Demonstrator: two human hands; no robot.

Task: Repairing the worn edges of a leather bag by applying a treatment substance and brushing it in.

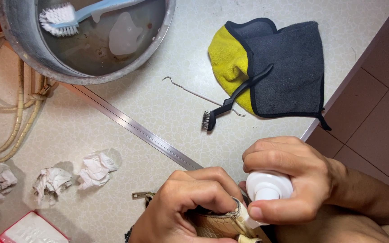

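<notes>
Beige, scaly-textured bag or purse [217, 225] sits at the bottom edge of view, pinned under the left hand [190, 202]; its fingers are curled tight over the top edge, near a metal fitting

Left to right across the pale patterned countertop [158, 103]: coiled tan rope [19, 108], crumpled white tissues [50, 180], grey metal basin [91, 40] holding cloudy water and a white-bristled brush with a blue handle [68, 15], thin hooked wire [190, 92], small black wire-bristle brush [230, 101], and a grey-and-yellow cloth [271, 63] under that brush's handle

Right hand [289, 180] wraps a white plastic bottle [266, 189], nozzle tilted down at the bag, thumb and fingers closed round it

Risk, as I judge it: too firm a squeeze would flood the textured surface; the grip on the bag looks cramped, so it could slip and put the liquid on the counter instead

Hard to read: most of the bag is cut off below the frame, the nozzle tip is hidden behind the thumb, so whether it touches the bag I cannot tell; a red-edged box [28, 229] at bottom left is only partly in view
</notes>
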